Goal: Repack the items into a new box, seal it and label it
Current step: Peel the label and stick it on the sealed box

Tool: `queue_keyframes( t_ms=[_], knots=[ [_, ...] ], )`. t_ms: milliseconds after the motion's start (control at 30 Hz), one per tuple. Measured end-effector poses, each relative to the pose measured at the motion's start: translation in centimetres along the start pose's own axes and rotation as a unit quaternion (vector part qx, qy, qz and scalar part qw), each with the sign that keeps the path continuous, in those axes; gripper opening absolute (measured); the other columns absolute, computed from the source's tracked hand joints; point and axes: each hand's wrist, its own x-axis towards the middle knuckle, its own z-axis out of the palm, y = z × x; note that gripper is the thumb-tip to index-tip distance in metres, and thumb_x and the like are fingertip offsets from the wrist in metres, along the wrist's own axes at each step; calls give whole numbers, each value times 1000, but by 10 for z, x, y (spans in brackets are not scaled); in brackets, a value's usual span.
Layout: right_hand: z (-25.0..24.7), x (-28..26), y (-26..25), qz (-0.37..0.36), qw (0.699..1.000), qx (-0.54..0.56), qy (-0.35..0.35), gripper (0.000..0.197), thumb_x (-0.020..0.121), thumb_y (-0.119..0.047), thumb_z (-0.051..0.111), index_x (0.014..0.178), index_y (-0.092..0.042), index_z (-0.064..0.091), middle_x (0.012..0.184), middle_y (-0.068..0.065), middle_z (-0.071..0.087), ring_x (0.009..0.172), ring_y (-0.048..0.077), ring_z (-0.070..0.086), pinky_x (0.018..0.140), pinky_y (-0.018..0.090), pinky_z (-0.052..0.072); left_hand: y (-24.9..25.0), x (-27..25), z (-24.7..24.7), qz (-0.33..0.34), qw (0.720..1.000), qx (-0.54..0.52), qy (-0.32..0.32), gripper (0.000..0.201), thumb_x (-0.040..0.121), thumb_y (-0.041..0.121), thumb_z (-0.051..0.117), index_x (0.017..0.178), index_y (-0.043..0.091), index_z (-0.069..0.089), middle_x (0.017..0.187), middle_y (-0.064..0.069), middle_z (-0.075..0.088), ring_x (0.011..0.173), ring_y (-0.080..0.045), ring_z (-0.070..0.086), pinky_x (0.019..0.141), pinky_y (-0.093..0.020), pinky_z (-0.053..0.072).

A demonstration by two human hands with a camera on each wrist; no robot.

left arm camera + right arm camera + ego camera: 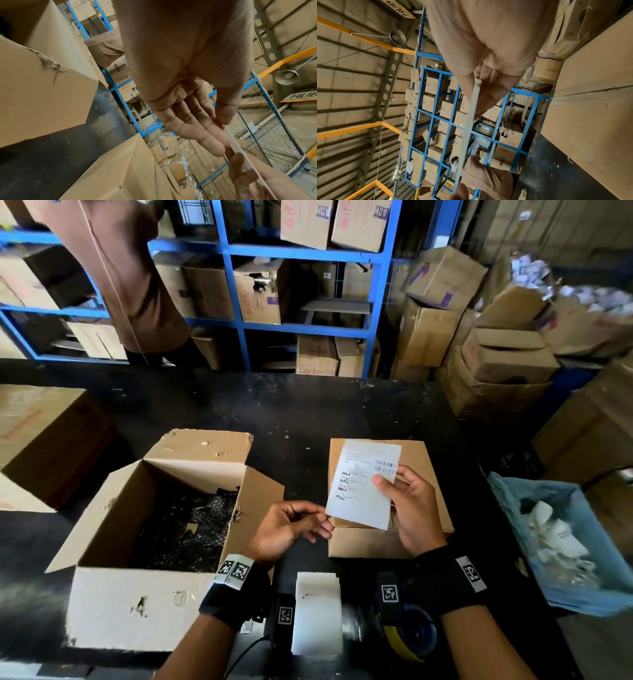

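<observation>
A white shipping label (363, 484) with a barcode is held up over the closed small cardboard box (431, 470) at centre right of the black table. My right hand (390, 484) grips the label's right side, thumb on the printed face and fingers behind. My left hand (323, 517) pinches its lower left corner. The wrist views show the label edge-on (240, 148) (469, 121) between the fingers. To the left stands the open, worn cardboard box (113, 604) with dark bagged items (191, 525) inside.
A label roll (317, 614) and a yellow tape dispenser (407, 631) sit at the near edge below my wrists. A blue-lined bin (513, 508) of scraps stands at right, a big carton (41, 440) at left. Another person (130, 275) stands at the blue shelving behind.
</observation>
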Motion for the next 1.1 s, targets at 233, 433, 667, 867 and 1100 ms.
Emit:
queue_keyframes(
  t_ms=[233, 433, 667, 867, 1100],
  knots=[
    [-2, 2, 3, 5, 1000, 1, -10, 21, 93, -12, 70, 114, -16, 67, 112, -6, 77, 103, 13, 74, 77, 33, 61, 0, 2, 2, 25, 1000, 15, 1, 15, 91, 0, 64, 90, 10, 74, 88, -24, 74, 76, -32, 73, 60, -29, 54],
    [0, 3, 8, 21, 1000, 3, -7, 22, 93, -11, 70, 113, -19, 67, 110, -7, 77, 100, 11, 74, 71, 27, 61, 2, 1, 4, 60, 998, 22, 0, 17, 91, -2, 63, 90, 10, 74, 88, -22, 75, 77, -29, 73, 59, -27, 54],
    [7, 1, 17, 61, 989, -133, 28, 63, 86, -20, 80, 140, -24, 48, 124, -5, 64, 98, 10, 69, 75, 28, 59, 3, -3, 8, 102, 994, 20, 16, 22, 92, 0, 62, 93, 15, 78, 85, -21, 75, 77, -26, 73, 59, -27, 53],
    [22, -30, 7, -127, 962, -213, -117, 11, 90, -27, 75, 100, -21, 74, 100, -9, 74, 92, 10, 69, 76, 30, 58, 5, -8, 6, 97, 994, 44, 37, 14, 91, 3, 66, 89, 11, 77, 82, -20, 75, 76, -26, 71, 61, -32, 52],
    [33, -46, 5, -73, 966, -166, -185, 11, 89, -20, 77, 94, -10, 78, 80, 0, 78, 78, 15, 75, 74, 21, 58, 0, -13, 5, 94, 990, 104, 18, 13, 93, 5, 65, 100, 6, 77, 83, -13, 76, 79, -29, 73, 64, -38, 53]
  ],
)
